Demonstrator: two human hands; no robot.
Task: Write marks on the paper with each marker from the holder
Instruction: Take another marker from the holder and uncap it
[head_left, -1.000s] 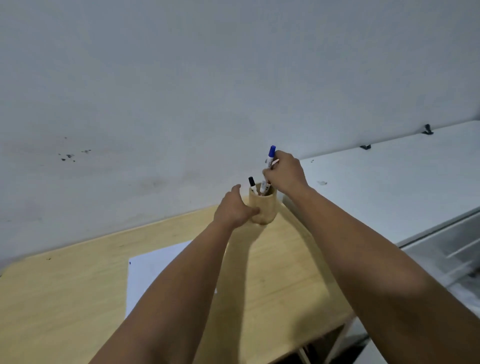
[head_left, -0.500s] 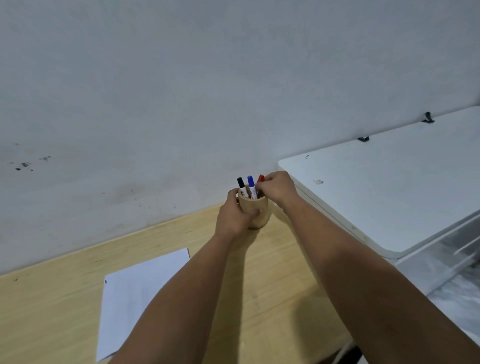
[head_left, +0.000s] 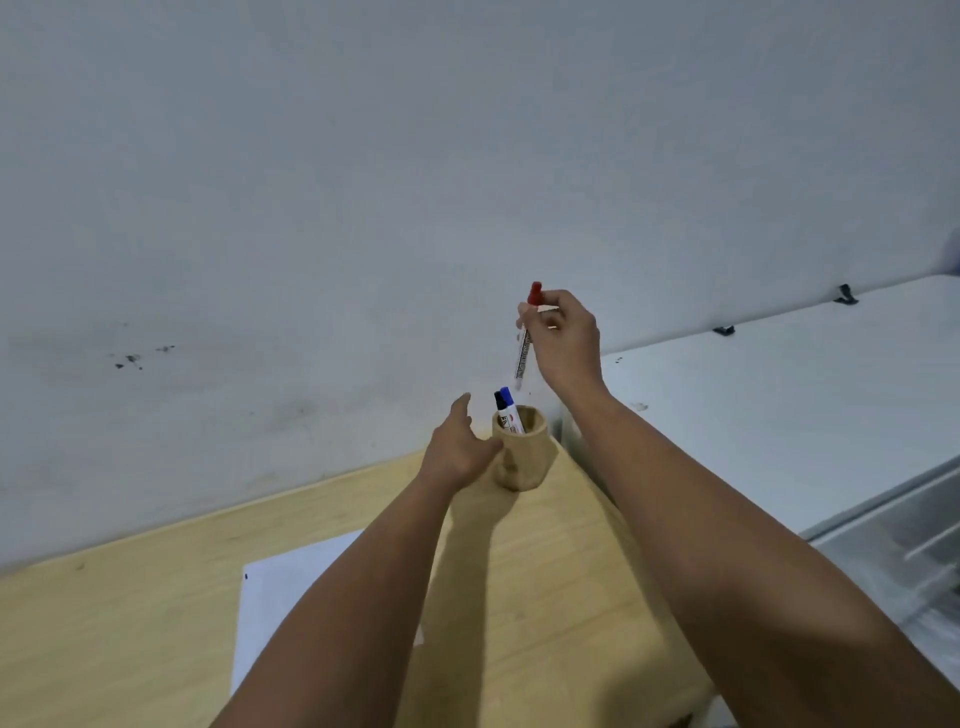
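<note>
A round wooden holder (head_left: 521, 457) stands at the far right corner of the wooden table (head_left: 561, 582). A black-capped marker (head_left: 500, 404) and a blue-capped marker (head_left: 510, 410) stick out of it. My right hand (head_left: 563, 338) holds a red-capped marker (head_left: 525, 338) in the air above the holder, cap up. My left hand (head_left: 457, 449) is just left of the holder with fingers spread, its thumb near the holder's side; I cannot tell if it touches. A white paper (head_left: 291, 597) lies on the table, partly under my left forearm.
A plain grey wall (head_left: 363, 208) rises right behind the table. A white cabinet top (head_left: 779, 405) adjoins the table's right side, with a drawer front lower right. The table's right edge runs under my right forearm.
The blue marker went back into the holder, then my right hand pulled the red marker out and lifted it. My left hand has loosened from the holder and spread its fingers.
</note>
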